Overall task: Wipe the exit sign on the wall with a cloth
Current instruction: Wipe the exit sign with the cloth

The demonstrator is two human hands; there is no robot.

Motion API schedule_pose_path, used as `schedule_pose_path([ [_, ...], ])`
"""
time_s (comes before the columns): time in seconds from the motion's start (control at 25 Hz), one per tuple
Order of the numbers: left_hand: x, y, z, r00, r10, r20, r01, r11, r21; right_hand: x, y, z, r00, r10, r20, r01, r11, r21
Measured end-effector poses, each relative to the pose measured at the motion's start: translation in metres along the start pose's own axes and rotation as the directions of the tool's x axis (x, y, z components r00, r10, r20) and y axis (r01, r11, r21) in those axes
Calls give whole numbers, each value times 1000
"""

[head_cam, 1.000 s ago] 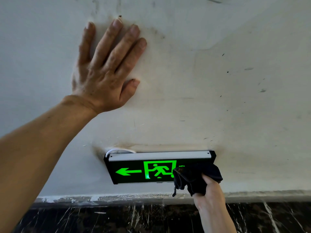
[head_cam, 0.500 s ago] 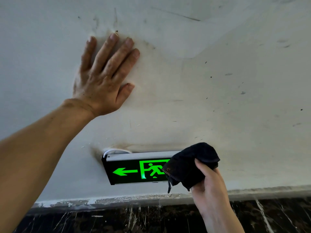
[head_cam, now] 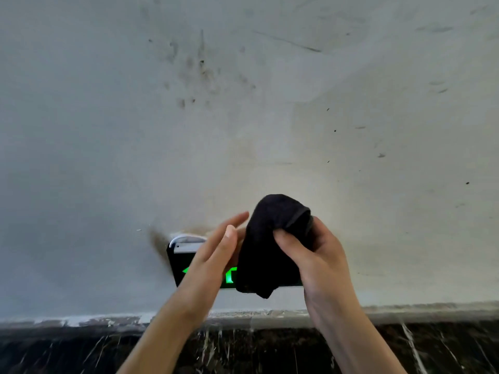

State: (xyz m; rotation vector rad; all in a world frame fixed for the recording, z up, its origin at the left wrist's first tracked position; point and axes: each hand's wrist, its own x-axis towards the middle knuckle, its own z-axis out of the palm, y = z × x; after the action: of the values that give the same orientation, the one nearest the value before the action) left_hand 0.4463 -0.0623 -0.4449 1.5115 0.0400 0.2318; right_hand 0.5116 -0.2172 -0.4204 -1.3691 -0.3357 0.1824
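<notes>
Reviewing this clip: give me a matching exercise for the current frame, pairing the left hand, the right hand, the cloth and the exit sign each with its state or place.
Things:
1. left hand
2. right hand
3. cloth
4. exit sign

States:
A. black, bunched, hanging in front of the sign
B. lit green, mostly hidden behind the hands
C. open, fingers extended beside the cloth
D. closed, gripping the cloth

Pairs: 1-C, 2-D, 3-A, 4-B

exit sign [head_cam: 180, 259]: mostly hidden behind both hands and the cloth; only left end, part of green arrow and a green sliver visible
left hand [head_cam: 213, 255]: motion-blurred, fingertips soft
cloth [head_cam: 270, 247]: contact with left hand unclear
right hand [head_cam: 318, 255]: fingertips buried in cloth
forearms: cut off by bottom edge
</notes>
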Motion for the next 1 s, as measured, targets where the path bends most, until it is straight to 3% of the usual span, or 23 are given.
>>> schedule_pose_path([
  [0.16,-13,-14,-5,994,-113,11,111,950,-290,-2,1,23,997,-57,56,71,953,-295],
  [0.28,-16,-18,-16,988,-149,-29,123,899,-420,6,-1,36,985,-89,145,135,929,-344],
  [0.32,-17,-19,-21,983,-173,-65,127,889,-440,11,-3,39,973,-170,156,220,886,-408],
  [0.36,-19,-21,-27,974,-198,-109,128,881,-456,19,-7,43,937,-317,146,345,782,-519],
  [0.44,-24,-25,-41,948,-234,-215,103,866,-489,45,-14,47,752,-632,188,526,404,-748],
  [0.56,-34,-32,-69,879,-277,-388,43,856,-515,98,-30,51,522,-774,359,508,-56,-860],
  [0.64,-40,-35,-88,819,-269,-507,-16,873,-488,129,-33,50,447,-773,450,476,-220,-851],
  [0.72,-42,-39,-105,739,-244,-628,-63,903,-424,148,-27,49,389,-781,488,439,-309,-844],
  [0.88,-34,-48,-126,538,-102,-837,-91,980,-179,166,-20,50,299,-816,495,377,-375,-847],
  [0.96,-25,-54,-122,506,44,-861,-16,999,42,171,-20,51,249,-841,481,361,-380,-852],
  [1.0,-20,-57,-117,520,121,-845,53,983,174,172,-19,52,229,-847,480,358,-385,-850],
])
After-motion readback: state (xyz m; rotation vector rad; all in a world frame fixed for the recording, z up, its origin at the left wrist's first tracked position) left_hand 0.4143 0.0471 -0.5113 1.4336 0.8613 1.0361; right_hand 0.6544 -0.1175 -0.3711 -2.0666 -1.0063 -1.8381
